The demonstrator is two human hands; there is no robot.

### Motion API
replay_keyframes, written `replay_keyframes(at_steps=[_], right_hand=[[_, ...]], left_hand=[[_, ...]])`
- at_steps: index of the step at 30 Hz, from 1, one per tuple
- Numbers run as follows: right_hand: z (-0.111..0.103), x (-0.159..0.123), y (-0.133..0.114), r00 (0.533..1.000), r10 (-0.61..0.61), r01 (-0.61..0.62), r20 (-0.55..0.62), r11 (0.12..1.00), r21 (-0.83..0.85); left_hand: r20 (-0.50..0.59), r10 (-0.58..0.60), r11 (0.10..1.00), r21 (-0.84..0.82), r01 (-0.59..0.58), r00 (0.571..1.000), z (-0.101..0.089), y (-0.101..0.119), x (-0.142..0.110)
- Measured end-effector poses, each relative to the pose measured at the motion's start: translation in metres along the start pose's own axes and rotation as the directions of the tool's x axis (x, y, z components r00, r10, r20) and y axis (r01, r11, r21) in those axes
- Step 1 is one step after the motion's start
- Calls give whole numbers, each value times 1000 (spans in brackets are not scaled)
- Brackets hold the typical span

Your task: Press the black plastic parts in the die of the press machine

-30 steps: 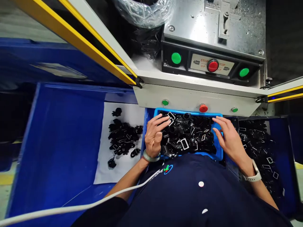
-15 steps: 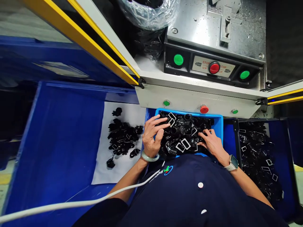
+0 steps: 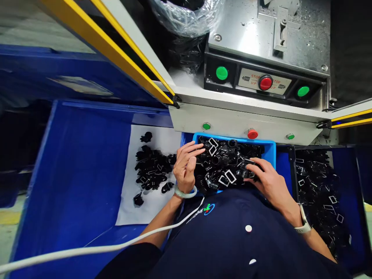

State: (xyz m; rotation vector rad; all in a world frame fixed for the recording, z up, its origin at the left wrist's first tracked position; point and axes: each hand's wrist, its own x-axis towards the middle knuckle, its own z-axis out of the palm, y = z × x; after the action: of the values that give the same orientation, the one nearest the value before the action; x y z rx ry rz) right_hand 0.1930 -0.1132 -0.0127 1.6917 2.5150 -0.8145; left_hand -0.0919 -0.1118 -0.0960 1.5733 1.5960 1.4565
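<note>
A light blue tray (image 3: 270, 148) full of small black plastic parts (image 3: 225, 161), some with white rectangular openings, sits in front of me below the machine. My left hand (image 3: 186, 166) rests at the tray's left edge, fingers curled over the parts; what they hold is hidden. My right hand (image 3: 266, 180) lies on the tray's right side, its fingers pinched on one black part (image 3: 247, 167). I wear a pale bangle on the left wrist and a watch on the right.
A press machine (image 3: 267, 42) with green and red buttons (image 3: 265, 83) stands behind the tray. A big blue bin (image 3: 87, 155) at left holds a white sheet with black parts (image 3: 151, 170). Another bin of black parts (image 3: 319, 186) is at right. A white cable (image 3: 116, 246) crosses my front.
My right hand has moved from the tray's right edge inward and closed its fingers on a black part. My left hand's fingers have curled in slightly.
</note>
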Motion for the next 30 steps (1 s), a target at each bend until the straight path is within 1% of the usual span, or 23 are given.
replay_keyframes(at_steps=[2,3,4,5,6,7,9,11,12,14,16,18,19,21,23,26,28,30], right_hand=[[-9,4,-25,989,-144,140,17,979,147],[-13,8,-34,975,-221,207,38,953,221],[-16,11,-40,959,-278,253,52,924,287],[-19,14,-42,951,-306,272,52,902,335],[-22,17,-40,954,-297,266,32,893,363],[-24,18,-34,967,-253,237,-5,898,371],[-25,19,-13,989,-99,131,-109,929,345],[-19,20,13,980,64,-9,-188,960,280],[-12,21,27,972,127,-80,-199,971,227],[8,25,49,968,203,-193,-148,978,79],[30,32,62,972,230,-234,-41,966,-113],[50,40,67,970,242,-226,35,940,-256],[58,44,67,968,246,-221,49,929,-297],[67,50,68,968,246,-216,52,921,-325],[69,53,69,969,242,-214,51,922,-324],[65,51,70,971,235,-208,45,921,-328],[61,45,70,975,224,-210,10,930,-301],[56,39,70,974,220,-226,-52,951,-213]], left_hand=[[18,7,1000,-7,-7,1000,2,2,1],[25,10,1000,-8,-10,1000,2,3,2],[30,15,1000,-8,-15,999,3,3,2],[31,21,1000,-8,-20,999,4,4,2],[27,22,1000,-7,-22,999,4,4,2],[21,22,1000,-8,-22,1000,5,5,2],[9,19,1000,-22,-19,1000,6,5,1],[4,12,999,-48,-11,1000,8,4,0],[7,6,998,-57,-5,1000,8,4,0],[16,-10,998,-54,11,1000,8,3,-1],[25,-22,999,-30,23,999,7,2,0],[24,-30,999,-13,30,999,5,1,1],[18,-33,999,-12,34,999,3,0,1],[-3,-47,998,-29,46,999,1,-1,2],[-29,-72,996,-62,70,997,-1,-3,1],[-57,-115,989,-95,109,992,-3,-6,0],[-59,-133,988,-81,128,989,-6,-8,-1],[-44,-149,988,-58,146,988,-9,-10,-2]])
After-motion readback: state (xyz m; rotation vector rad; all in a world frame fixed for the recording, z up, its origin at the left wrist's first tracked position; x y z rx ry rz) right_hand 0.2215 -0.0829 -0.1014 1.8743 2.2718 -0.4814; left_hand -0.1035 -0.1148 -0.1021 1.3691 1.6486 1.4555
